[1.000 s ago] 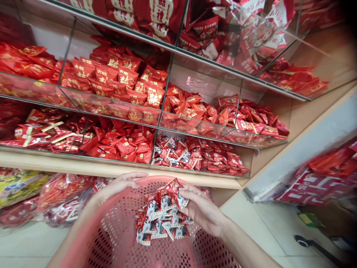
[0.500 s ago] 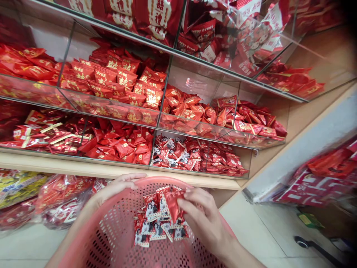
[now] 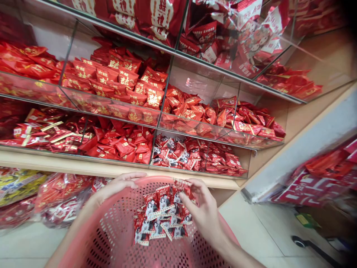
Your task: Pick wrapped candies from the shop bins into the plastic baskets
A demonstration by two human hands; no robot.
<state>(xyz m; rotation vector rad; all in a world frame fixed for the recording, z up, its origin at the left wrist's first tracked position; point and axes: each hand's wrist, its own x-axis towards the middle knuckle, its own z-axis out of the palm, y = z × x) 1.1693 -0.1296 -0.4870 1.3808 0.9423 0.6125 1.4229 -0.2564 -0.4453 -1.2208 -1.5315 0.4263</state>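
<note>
A pink plastic basket point(image 3: 107, 232) with a perforated wall tilts below the shelf. My left hand point(image 3: 118, 188) is closed over its far left rim. Inside the basket lies a small heap of red, black and white candy packets point(image 3: 157, 219) printed with figures. Over the right side of that heap, my right hand point(image 3: 205, 210) pinches a red candy packet point(image 3: 182, 185) between thumb and fingers. Its fingertips are partly hidden behind the packet. Similar packets point(image 3: 175, 152) fill a lower shelf compartment just beyond the basket.
Clear-fronted shelves hold red packets point(image 3: 106, 76) in several compartments, with larger red bags point(image 3: 160, 16) above. A wooden ledge point(image 3: 69, 165) runs along the bottom. Plastic bags of goods point(image 3: 64, 193) lie below left. Red bags point(image 3: 315, 182) stand at the right over the tiled floor point(image 3: 259, 227).
My right hand has moved slightly up and turned, and the red packet in it now sits nearer the far rim. My left hand stays on the rim.
</note>
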